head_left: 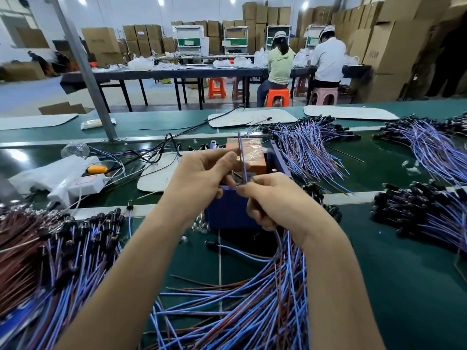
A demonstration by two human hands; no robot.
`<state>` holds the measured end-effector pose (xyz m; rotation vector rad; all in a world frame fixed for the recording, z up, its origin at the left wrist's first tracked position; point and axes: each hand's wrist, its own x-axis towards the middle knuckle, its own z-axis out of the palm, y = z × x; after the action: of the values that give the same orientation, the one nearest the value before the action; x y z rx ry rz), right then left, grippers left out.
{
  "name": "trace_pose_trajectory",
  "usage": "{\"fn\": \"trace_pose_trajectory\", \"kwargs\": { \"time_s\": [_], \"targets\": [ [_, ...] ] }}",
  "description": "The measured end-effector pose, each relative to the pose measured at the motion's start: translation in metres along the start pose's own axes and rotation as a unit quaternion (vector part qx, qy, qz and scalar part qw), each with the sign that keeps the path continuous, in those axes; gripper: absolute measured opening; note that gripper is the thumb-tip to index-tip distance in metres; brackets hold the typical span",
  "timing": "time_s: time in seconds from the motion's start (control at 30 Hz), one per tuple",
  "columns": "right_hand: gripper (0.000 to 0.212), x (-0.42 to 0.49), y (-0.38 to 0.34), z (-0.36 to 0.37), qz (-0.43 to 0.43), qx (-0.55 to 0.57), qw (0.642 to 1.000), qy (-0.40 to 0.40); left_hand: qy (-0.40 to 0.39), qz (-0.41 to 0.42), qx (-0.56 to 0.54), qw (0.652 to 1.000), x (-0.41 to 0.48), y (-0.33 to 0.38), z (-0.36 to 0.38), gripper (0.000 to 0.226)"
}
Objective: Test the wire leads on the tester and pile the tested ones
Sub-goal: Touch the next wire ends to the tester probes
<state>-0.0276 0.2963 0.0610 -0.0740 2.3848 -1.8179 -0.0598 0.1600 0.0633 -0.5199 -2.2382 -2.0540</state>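
Note:
A blue box tester (232, 210) with an orange block (252, 152) on top stands mid-bench. Just above it, my left hand (202, 173) pinches a blue and brown wire lead (243, 160) that stands upright. My right hand (273, 198) pinches the same lead's lower end over the tester's top edge, and more wires trail down from under that hand. A loose heap of blue and brown leads (252, 299) lies in front of me. Another pile with black end caps (63, 248) lies at my left.
More lead bundles lie at the right (429, 218) and far right (316, 145) on the green bench (404, 286). A white plastic bag and box (70, 180) sit left, beside a metal post (83, 69). Two people sit at a far table.

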Motion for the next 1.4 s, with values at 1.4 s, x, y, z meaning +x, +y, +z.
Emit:
{"fn": "trace_pose_trajectory", "kwargs": {
  "time_s": [1.4],
  "targets": [
    [0.02,0.022,0.056,-0.048,-0.072,-0.055,0.939,0.33,0.105,0.022,0.333,0.937,0.011,-0.02,-0.017,0.012]
  ]
}}
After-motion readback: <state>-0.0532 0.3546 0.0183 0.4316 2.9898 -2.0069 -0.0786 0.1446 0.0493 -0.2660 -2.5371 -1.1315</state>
